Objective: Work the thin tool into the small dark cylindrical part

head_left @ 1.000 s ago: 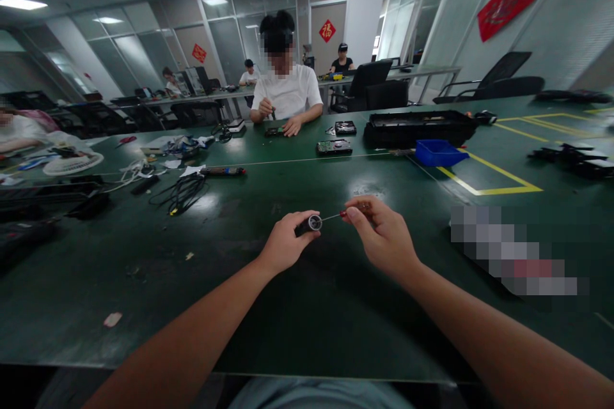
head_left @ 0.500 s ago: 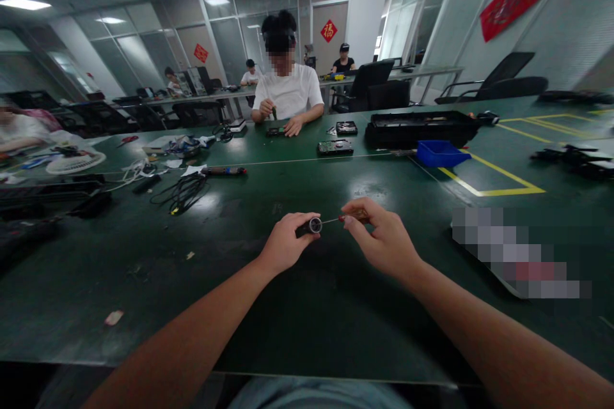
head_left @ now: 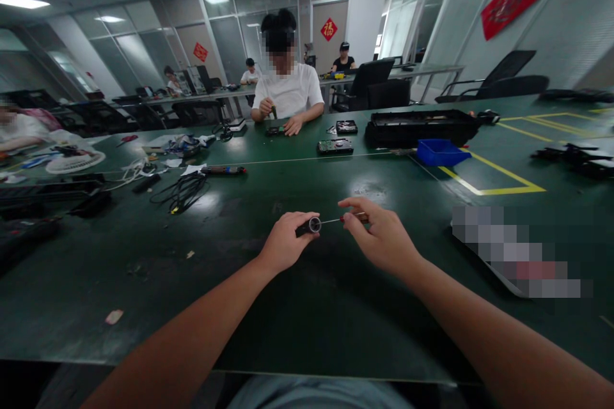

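Tube (head_left: 302, 229) is in the left hand (head_left: 283, 246), over the tabletop (head_left: 288, 319). It lies on its side, and its long way runs from the left palm toward the right hand (head_left: 384, 236). Its round end faces right and a little our way. The tube is short and black, with a pale, shiny ring (head_left: 314, 225) at that end and a darker middle. What sits inside the ring is too small to tell. The left hand is wrapped around the tube, fingers on top and thumb below. The right hand pinches a screwdriver (head_left: 342, 218), with one finger sticking out. The screwdriver has a thin silver rod, a red bit and a brownish handle. It points left, almost flat, at the ring. I cannot tell if its tip touches. Past the right hand sits a blue tray (head_left: 439, 152); past the left hand lie black wires (head_left: 185, 190).
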`<state>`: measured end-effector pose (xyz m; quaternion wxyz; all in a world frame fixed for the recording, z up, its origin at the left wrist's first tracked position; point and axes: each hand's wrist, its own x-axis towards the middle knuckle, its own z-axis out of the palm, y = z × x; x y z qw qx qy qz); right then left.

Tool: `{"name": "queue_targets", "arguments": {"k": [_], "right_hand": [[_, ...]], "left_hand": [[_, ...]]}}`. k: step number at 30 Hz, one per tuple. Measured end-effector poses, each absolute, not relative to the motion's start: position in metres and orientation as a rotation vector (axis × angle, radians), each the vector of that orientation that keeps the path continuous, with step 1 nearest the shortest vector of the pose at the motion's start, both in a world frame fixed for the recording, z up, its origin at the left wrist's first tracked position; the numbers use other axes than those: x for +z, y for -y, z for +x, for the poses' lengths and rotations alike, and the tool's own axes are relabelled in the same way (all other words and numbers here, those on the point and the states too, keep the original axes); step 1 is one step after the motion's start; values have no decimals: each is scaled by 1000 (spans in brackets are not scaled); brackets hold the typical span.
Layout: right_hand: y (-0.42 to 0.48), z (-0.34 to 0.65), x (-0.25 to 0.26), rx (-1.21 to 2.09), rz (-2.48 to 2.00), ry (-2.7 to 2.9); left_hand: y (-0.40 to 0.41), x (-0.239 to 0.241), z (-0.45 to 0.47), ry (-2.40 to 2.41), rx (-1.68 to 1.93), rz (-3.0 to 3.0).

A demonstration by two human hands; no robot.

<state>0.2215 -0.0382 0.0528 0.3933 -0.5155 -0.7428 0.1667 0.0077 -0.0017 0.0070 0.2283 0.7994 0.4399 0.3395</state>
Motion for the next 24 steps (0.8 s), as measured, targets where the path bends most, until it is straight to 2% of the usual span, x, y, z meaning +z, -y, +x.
{"name": "queue_targets", "arguments": {"k": [16, 24], "right_hand": [[36, 224, 51, 458, -1357, 1886], [36, 216, 45, 666, -1196, 1517]], "left_hand": [[3, 6, 7, -1224, 930, 2209], [3, 9, 8, -1252, 925, 2199]]}}
